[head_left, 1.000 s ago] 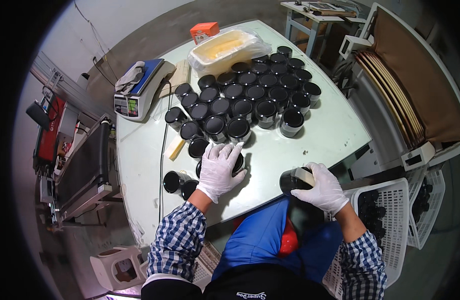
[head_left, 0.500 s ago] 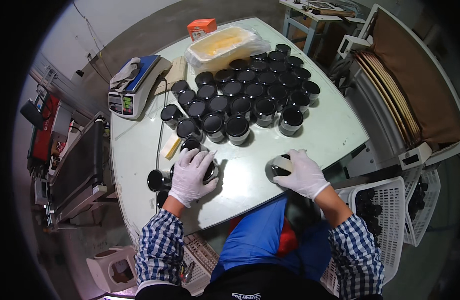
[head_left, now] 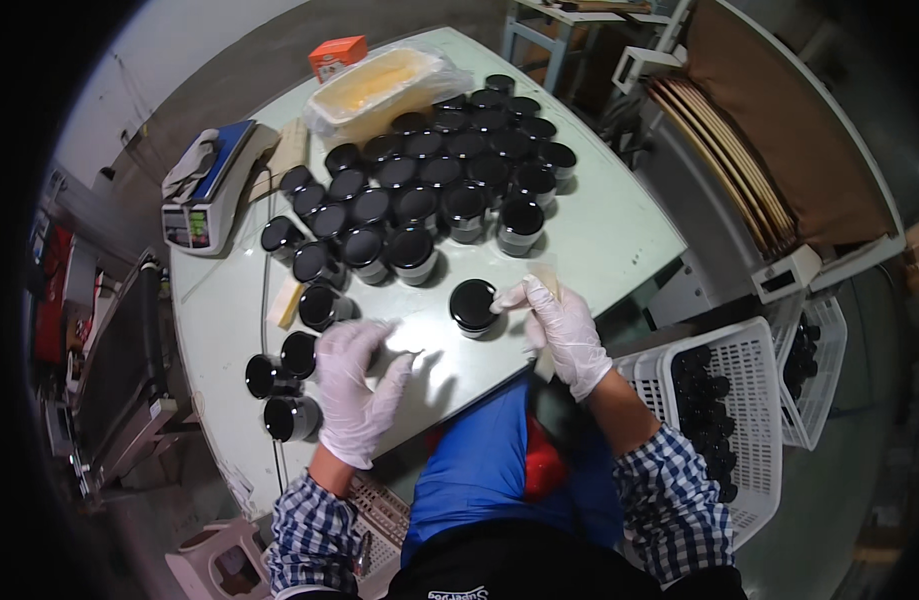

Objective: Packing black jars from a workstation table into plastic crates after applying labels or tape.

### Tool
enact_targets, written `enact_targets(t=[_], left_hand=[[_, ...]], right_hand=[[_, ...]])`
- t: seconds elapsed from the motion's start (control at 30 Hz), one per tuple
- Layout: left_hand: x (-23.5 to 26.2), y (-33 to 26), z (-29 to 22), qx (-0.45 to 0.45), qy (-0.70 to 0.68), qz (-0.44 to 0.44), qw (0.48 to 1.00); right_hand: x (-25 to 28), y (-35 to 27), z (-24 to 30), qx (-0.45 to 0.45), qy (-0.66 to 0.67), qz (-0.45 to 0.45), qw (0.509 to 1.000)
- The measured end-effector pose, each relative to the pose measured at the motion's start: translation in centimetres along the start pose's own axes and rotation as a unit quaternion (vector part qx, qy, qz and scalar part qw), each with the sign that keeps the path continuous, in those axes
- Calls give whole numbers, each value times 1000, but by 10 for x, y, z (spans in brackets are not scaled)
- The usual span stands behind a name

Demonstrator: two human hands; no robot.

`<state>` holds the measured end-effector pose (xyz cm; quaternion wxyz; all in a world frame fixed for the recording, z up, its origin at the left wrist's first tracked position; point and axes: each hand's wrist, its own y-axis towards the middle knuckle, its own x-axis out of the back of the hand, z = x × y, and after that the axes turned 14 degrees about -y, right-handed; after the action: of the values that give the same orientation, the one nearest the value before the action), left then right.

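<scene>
A jar with a shiny black lid (head_left: 473, 307) stands upright near the middle of the table's front part. My right hand (head_left: 564, 335), in a white glove, is just right of it, its fingertips by the lid's edge. Its fingers are closed on a thin pale strip (head_left: 545, 274) that sticks up past them; I cannot make out its exact kind. My left hand (head_left: 354, 385), gloved too, hovers with thumb and fingers spread and nothing between them. Next to it are a black-lidded jar (head_left: 299, 355) and, further left, two more jars (head_left: 291, 417).
Behind are many black-lidded jars (head_left: 416, 205) in a cluster, a plastic-lined tub (head_left: 379, 90) and an orange box (head_left: 336, 57). A scale (head_left: 204, 195) stands at left, a yellow-and-white block (head_left: 285, 302) nearer. White baskets (head_left: 749, 420) with black lids stand at right.
The view has shifted, so the scene sits further left. My left hand has let go of the jar it was around. My right hand, earlier over a jar, is now beside one.
</scene>
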<state>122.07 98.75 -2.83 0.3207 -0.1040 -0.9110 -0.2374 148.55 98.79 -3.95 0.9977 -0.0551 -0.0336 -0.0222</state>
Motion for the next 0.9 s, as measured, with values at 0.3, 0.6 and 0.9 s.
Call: enact_targets(t=[0.3, 0.6, 0.9], left_hand=[[-93, 17, -60, 214, -409, 111, 880], [-98, 12, -60, 280, -475, 107, 827], [-95, 12, -64, 305, -460, 104, 828]], right_hand=[[-13, -46, -14, -55, 328, 38, 942], [-15, -53, -19, -62, 326, -44, 942], [-9, -61, -44, -95, 292, -38, 951]])
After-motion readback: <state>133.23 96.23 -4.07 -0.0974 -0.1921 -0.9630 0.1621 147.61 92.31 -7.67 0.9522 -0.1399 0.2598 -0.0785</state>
